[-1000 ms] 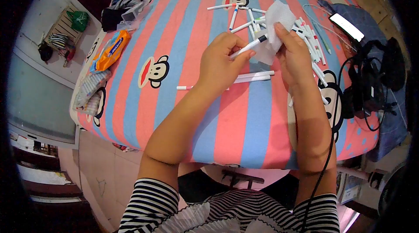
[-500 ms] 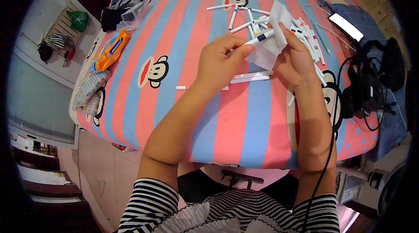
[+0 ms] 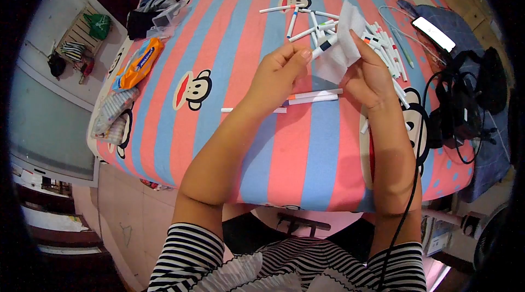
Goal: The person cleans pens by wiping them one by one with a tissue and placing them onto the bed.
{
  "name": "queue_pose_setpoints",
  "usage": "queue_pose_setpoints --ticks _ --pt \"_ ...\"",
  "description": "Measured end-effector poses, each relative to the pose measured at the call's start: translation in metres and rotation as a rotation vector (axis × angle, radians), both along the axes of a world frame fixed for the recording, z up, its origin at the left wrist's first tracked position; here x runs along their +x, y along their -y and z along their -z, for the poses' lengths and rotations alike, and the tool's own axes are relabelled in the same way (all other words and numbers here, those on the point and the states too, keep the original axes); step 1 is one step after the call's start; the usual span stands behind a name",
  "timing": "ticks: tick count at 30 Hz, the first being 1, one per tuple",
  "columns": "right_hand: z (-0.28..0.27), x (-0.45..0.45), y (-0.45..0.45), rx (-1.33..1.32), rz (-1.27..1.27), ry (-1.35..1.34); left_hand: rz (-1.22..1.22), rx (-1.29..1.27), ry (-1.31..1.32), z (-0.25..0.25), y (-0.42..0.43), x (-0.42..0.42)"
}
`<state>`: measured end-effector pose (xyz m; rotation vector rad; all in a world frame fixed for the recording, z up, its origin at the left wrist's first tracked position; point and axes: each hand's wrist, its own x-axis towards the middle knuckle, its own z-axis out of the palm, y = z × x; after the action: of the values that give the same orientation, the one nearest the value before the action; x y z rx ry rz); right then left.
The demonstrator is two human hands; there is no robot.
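My left hand pinches one end of a white marker pen with a dark band. The pen's other end runs into a white wipe. Closed on that wipe is my right hand, its fingers partly behind the sheet. Below my hands, several white markers lie side by side on the striped bedspread. Beyond and to the right of the wipe spreads a loose pile of markers with coloured bands.
An orange wipes packet lies at the bed's left edge, above a clear bag. On the right are a lit phone, a white cable and a black strapped device. A black cord hangs along my right arm.
My left hand has shifted slightly and its grip on the marker has changed, with the thumb now pointing more upward. The wipe and my right hand have barely moved.
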<state>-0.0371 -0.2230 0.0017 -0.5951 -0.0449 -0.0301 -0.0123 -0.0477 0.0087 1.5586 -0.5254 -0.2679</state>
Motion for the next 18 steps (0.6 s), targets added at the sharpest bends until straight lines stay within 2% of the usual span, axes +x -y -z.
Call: queue_pose_setpoints --ticks 5,8,14,18 --pt "0.005 0.000 0.002 0.127 -0.013 0.003 0.062 -0.108 -0.124 -0.010 0.000 -0.007" --pt "0.003 0.001 0.000 0.140 0.077 -0.036 0.145 -0.128 -0.165 -0.009 -0.007 -0.003" --pt "-0.007 -0.004 -0.008 0.149 0.111 -0.039 0.172 -0.111 -0.139 -0.003 -0.007 0.001" --pt "-0.006 -0.005 -0.006 0.128 0.068 0.021 0.148 -0.077 -0.010 -0.001 -0.002 -0.002"
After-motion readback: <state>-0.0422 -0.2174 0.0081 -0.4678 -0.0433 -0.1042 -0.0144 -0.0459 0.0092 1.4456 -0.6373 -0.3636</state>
